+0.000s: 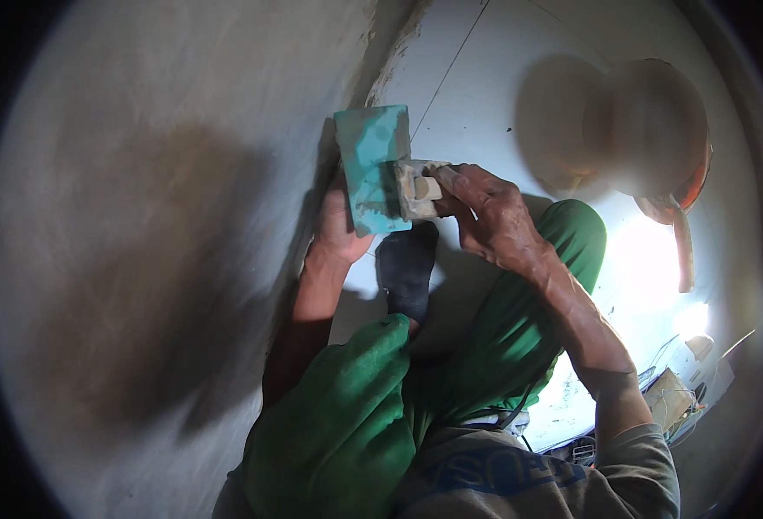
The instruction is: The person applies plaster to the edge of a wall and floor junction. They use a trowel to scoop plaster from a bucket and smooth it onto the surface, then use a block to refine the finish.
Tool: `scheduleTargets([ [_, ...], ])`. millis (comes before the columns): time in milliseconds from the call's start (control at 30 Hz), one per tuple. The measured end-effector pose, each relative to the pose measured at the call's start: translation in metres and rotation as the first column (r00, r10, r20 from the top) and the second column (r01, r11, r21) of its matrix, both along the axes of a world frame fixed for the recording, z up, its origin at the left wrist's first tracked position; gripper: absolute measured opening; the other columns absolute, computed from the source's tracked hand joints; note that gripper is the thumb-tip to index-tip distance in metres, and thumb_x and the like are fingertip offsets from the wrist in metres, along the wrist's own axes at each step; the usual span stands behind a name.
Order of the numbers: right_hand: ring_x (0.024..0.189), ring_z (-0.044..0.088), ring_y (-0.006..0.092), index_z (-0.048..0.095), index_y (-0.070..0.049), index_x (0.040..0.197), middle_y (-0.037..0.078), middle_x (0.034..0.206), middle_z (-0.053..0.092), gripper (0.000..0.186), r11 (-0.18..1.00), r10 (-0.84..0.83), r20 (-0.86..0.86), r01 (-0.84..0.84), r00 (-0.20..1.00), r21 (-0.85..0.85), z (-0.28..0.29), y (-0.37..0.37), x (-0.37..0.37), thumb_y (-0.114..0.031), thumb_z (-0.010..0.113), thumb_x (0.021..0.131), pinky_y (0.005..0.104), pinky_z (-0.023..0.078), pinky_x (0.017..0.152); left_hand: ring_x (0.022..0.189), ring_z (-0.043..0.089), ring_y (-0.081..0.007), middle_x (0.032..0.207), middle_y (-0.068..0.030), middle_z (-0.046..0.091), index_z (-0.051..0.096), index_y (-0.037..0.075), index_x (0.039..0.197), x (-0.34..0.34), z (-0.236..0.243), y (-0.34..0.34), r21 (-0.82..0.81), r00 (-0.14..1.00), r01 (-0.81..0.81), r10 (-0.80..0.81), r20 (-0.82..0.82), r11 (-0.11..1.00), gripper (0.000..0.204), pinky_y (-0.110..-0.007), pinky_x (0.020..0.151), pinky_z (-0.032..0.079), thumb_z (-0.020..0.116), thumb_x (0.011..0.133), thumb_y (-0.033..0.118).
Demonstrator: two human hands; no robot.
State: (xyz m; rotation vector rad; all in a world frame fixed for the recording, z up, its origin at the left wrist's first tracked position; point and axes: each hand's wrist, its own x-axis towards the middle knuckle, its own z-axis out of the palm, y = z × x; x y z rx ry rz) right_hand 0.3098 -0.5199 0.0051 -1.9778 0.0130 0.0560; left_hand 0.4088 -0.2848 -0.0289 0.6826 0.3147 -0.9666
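A: What's the board [371,160] like?

B: A flat, straight-edged rectangle, turquoise, smeared with dark, damp-looking grey patches.

A: And the block [407,192]?

B: Small and squarish, crusted with rough, pale grit; a smoother, cream-coloured knob [428,189] sits on its face. It overlaps the board's right edge in this view; I can't tell whether they touch.

A: Which way does the board point?

B: Its long axis runs away from the person, the far end leaning slightly left. It's held up over the smooth white floor [485,95], beside the mottled grey wall [165,95].

A: Each grip?

B: The left grip [338,223] grasps the board low on its left side, fingers hidden behind; the right grip [495,218] clasps the block by its right side
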Motion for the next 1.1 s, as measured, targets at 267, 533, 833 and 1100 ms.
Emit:
scheduleTargets([
  [267, 0.074, 0.062, 0.0092, 0.065, 0.002, 0.133, 0.007, 0.101, 0.072, 0.031, 0.916, -0.137, -0.275, 0.227, 0.952, 0.330, -0.005, -0.020, -0.005, -0.006, 0.065, 0.103, 0.0265, 0.052, 0.059, 0.119, 0.067, -0.0278, 0.135, -0.0127, 0.065, 0.058, 0.003, 0.142, 0.019, -0.013, 0.012, -0.076, 0.984, 0.038, -0.024, 0.175, 0.996, 0.087, -0.043, 0.100, 0.057, 0.080, 0.080, 0.061],
  [533, 0.103, 0.066, 0.0138, 0.064, 0.001, 0.141, 0.010, 0.111, 0.076, 0.043, 0.784, 0.061, -0.336, 0.164, 0.940, 0.599, 0.035, -0.047, 0.019, 0.007, 0.060, 0.099, 0.0263, 0.053, 0.091, 0.113, 0.070, -0.0255, 0.133, -0.0157, 0.065, 0.050, 0.001, 0.148, -0.002, -0.011, 0.009, -0.156, 0.993, 0.106, -0.098, 0.062, 0.982, 0.085, -0.042, 0.091, 0.061, 0.078, 0.084, 0.051],
  [833, 0.095, 0.070, 0.0153, 0.067, 0.004, 0.127, 0.011, 0.104, 0.075, 0.030, 0.472, -0.228, -0.447, 0.499, 0.865, 0.727, 0.003, -0.054, -0.004, -0.009, 0.059, 0.102, 0.0314, 0.056, 0.087, 0.116, 0.068, -0.0234, 0.129, -0.0073, 0.067, 0.058, 0.006, 0.139, 0.019, 0.000, -0.009, 0.099, 0.983, 0.081, -0.096, 0.156, 0.992, 0.047, -0.043, 0.099, 0.057, 0.068, 0.098, 0.026],
  [1100, 0.071, 0.067, 0.0150, 0.073, 0.006, 0.093, 0.008, 0.085, 0.072, 0.018, 0.288, -0.139, -0.624, 0.634, 0.769, 0.718, 0.020, -0.054, 0.018, -0.010, 0.064, 0.093, 0.0291, 0.054, 0.066, 0.127, 0.061, -0.0218, 0.136, -0.0071, 0.064, 0.057, 0.001, 0.140, 0.021, 0.010, -0.028, 0.182, 0.939, 0.140, -0.189, 0.288, 0.973, 0.052, -0.042, 0.111, 0.047, 0.072, 0.092, 0.017],
])
